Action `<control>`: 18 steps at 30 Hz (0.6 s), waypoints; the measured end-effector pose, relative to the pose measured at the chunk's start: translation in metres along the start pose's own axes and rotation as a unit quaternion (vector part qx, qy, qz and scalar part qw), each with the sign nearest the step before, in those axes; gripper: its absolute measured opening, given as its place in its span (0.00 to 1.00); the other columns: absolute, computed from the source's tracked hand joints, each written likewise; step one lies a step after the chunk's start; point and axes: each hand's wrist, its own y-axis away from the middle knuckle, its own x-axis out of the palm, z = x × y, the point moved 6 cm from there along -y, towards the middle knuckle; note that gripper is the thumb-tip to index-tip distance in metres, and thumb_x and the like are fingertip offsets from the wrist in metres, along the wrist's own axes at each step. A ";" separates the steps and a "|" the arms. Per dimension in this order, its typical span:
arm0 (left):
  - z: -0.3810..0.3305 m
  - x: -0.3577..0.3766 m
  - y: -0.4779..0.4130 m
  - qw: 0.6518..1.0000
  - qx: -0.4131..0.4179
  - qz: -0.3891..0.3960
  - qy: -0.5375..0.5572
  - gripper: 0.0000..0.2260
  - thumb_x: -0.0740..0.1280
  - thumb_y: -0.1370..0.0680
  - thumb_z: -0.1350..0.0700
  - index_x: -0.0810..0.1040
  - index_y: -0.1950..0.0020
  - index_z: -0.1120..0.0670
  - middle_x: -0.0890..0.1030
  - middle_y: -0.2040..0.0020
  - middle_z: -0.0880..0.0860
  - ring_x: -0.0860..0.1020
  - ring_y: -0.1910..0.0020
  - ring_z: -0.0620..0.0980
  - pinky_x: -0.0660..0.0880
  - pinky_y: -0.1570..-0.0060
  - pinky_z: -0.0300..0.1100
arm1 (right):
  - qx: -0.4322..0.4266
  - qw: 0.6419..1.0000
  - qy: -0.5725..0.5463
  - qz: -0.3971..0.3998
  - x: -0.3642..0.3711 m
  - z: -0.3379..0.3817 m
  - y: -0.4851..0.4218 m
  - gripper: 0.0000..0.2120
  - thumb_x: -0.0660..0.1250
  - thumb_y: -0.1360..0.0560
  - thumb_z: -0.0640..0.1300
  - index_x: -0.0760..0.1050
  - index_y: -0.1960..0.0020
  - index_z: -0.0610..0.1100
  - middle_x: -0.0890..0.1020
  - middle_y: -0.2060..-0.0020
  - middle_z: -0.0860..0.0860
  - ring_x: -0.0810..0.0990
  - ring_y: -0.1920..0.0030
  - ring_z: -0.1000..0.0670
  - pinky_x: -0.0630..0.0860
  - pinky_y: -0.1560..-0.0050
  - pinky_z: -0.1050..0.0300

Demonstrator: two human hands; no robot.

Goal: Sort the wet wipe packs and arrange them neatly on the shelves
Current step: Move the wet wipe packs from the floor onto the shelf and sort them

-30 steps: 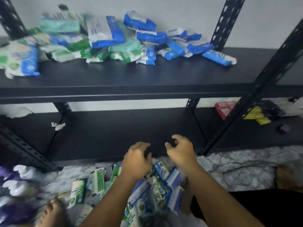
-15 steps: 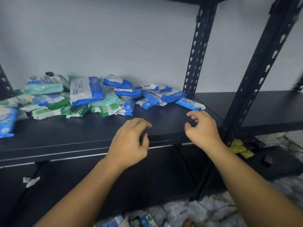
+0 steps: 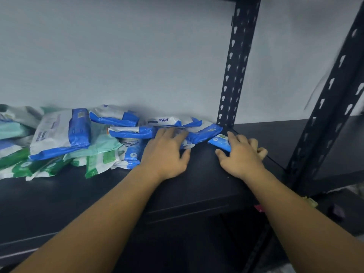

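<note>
A heap of wet wipe packs lies at the back left of the black shelf [image 3: 197, 184]: a large blue-and-white pack [image 3: 59, 133], smaller blue packs [image 3: 126, 133], green-and-white packs [image 3: 98, 160] and teal ones. My left hand [image 3: 167, 154] rests with straight fingers on the blue packs at the heap's right end. My right hand [image 3: 242, 156] has its thumb and forefinger round a small blue pack [image 3: 219, 140] lying apart from the heap, while its other fingers curl on the shelf.
A perforated black upright [image 3: 236, 62] stands at the back just right of the heap, another upright [image 3: 331, 107] nearer at the right. A grey wall [image 3: 118, 56] closes the back. The neighbouring shelf bay [image 3: 279, 134] runs on to the right.
The view rose from the floor and lower shelf to the upper shelf. Both hands moved up and forward: the left reached the blue packs, the right closed on the small blue pack.
</note>
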 end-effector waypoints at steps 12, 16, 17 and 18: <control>-0.011 -0.010 0.020 0.995 -0.091 0.013 -0.047 0.20 0.68 0.26 0.54 0.72 0.35 0.54 0.67 0.36 0.54 0.67 0.35 0.57 0.75 0.47 0.49 | 0.079 0.997 0.000 -0.021 -0.012 -0.009 0.009 0.26 0.64 0.29 0.64 0.76 0.40 0.47 0.74 0.43 0.48 0.71 0.40 0.42 0.65 0.41 0.43; -0.013 -0.022 0.060 0.992 -0.121 0.026 0.027 0.25 0.66 0.30 0.55 0.69 0.32 0.53 0.65 0.32 0.54 0.68 0.35 0.58 0.71 0.37 0.48 | 0.023 0.999 -0.043 0.001 -0.017 0.000 0.020 0.21 0.66 0.29 0.62 0.76 0.41 0.53 0.74 0.45 0.51 0.72 0.41 0.44 0.65 0.41 0.45; -0.010 -0.026 0.072 0.990 -0.130 0.035 0.039 0.28 0.64 0.30 0.54 0.67 0.30 0.52 0.66 0.32 0.54 0.69 0.35 0.58 0.71 0.36 0.48 | 0.003 0.998 -0.054 0.011 -0.018 0.003 0.023 0.20 0.66 0.30 0.61 0.76 0.41 0.54 0.75 0.45 0.52 0.72 0.41 0.45 0.65 0.40 0.46; -0.005 -0.030 0.083 0.988 -0.139 0.041 0.049 0.30 0.63 0.31 0.52 0.65 0.28 0.52 0.68 0.33 0.53 0.71 0.36 0.57 0.72 0.36 0.49 | -0.014 0.998 -0.064 0.022 -0.018 0.007 0.025 0.20 0.67 0.30 0.61 0.76 0.41 0.55 0.75 0.46 0.53 0.72 0.41 0.46 0.65 0.40 0.46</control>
